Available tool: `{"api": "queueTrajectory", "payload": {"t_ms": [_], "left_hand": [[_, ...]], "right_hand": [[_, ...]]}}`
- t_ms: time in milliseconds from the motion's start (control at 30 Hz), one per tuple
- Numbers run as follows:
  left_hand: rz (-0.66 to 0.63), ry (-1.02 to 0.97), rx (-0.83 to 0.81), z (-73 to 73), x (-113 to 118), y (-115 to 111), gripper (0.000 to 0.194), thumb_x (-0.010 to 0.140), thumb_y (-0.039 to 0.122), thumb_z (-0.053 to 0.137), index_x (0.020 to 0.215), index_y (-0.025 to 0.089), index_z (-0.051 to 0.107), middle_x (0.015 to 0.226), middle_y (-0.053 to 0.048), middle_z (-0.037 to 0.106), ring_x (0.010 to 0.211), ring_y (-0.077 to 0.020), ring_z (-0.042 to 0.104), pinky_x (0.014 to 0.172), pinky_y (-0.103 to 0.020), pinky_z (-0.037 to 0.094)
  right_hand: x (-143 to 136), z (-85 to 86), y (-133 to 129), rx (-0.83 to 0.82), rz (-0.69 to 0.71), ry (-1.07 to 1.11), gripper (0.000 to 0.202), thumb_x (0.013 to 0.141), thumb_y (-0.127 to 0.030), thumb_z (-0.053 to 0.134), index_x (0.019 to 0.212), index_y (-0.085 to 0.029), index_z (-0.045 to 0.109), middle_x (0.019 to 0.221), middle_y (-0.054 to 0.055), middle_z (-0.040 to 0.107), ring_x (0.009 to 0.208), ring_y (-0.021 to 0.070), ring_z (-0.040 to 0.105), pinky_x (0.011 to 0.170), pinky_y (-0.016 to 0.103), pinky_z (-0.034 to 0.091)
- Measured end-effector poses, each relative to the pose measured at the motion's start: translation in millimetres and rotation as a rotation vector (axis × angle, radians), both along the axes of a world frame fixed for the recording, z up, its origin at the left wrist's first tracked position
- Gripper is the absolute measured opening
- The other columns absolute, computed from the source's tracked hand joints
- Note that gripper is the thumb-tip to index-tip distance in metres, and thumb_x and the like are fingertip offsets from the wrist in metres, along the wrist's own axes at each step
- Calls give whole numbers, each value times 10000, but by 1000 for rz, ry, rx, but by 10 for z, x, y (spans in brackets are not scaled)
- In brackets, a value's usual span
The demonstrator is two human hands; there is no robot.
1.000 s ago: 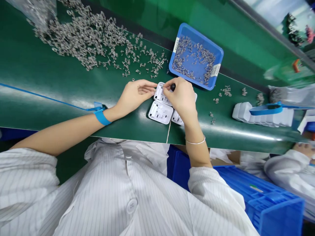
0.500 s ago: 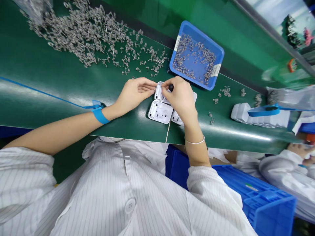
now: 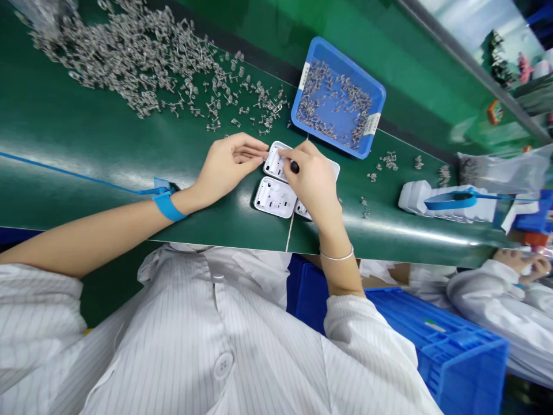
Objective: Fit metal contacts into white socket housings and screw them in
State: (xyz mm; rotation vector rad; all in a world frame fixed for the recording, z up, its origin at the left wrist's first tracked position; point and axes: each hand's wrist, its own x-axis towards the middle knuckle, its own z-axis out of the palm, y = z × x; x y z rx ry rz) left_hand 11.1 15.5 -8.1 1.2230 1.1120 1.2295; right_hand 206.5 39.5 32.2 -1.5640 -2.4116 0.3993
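Several white plastic casings lie together on the green table. My left hand [image 3: 231,164] has its fingertips pressed together at the left edge of the upper-left casing [image 3: 273,163]; anything between them is too small to make out. My right hand [image 3: 314,176] is closed over the same casing, gripping a tool with a round black end [image 3: 294,167]; the rest of the tool is hidden by the fingers. Below, the lower-left casing [image 3: 275,197] lies with its inside facing up. Other casings to the right are partly covered by my right hand.
A large heap of small metal springs [image 3: 129,63] spreads at the upper left. Springs also lie in a blue tray [image 3: 339,104]. White foam trays [image 3: 444,202], a plastic bag [image 3: 503,170] and another person's hands [image 3: 521,262] are at the right. Blue crates [image 3: 458,346] stand below the table edge.
The whole view has shifted slightly, so things appear a little further left. My right index finger now reaches further out over the upper-left casing, and the black tool end sits slightly lower.
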Motion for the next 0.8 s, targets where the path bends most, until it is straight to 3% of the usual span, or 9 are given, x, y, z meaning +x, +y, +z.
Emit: {"api": "queueTrajectory", "payload": {"t_ms": [100, 233, 367, 500, 800], "left_hand": [[-3, -10, -3, -10, 0, 4, 211, 819, 226, 800, 1008, 172, 722, 993, -54, 765, 1016, -235, 746, 949, -372, 633], [-12, -5, 0, 19, 14, -17, 217, 839, 268, 794, 1021, 188, 706, 1007, -44, 760, 1039, -235, 740, 965, -386, 631], [-35, -22, 66, 56, 47, -87, 266, 840, 285, 788, 1080, 222, 693, 1091, -35, 738, 948, -188, 743, 897, -346, 644], [-94, -37, 161, 96, 55, -159, 258, 846, 246, 775, 1089, 218, 695, 1134, -48, 706, 895, -156, 734, 847, -304, 638], [-85, 54, 171, 105, 57, -190, 302, 855, 345, 774, 1101, 200, 676, 1139, -66, 678, 924, -163, 725, 886, -307, 619]], "right_hand": [[15, 11, -25, 46, -17, 49, 308, 942, -156, 511, 1124, -227, 749, 1027, 72, 661, 905, 212, 646, 791, 350, 525], [32, 159, -167, 159, -52, 184, 289, 1004, -228, 480, 1158, -274, 719, 1051, 63, 672, 976, 213, 651, 829, 361, 539], [6, 257, -323, 95, 29, 258, 185, 996, -274, 565, 1100, -276, 718, 1007, 33, 710, 961, 194, 656, 855, 351, 527], [-3, 242, -358, 11, 98, 328, 101, 966, -284, 636, 989, -250, 728, 953, 15, 733, 894, 176, 657, 818, 326, 512], [26, 215, -387, -21, 45, 311, 57, 934, -273, 667, 939, -235, 709, 902, 4, 722, 821, 153, 634, 750, 295, 484]]}}
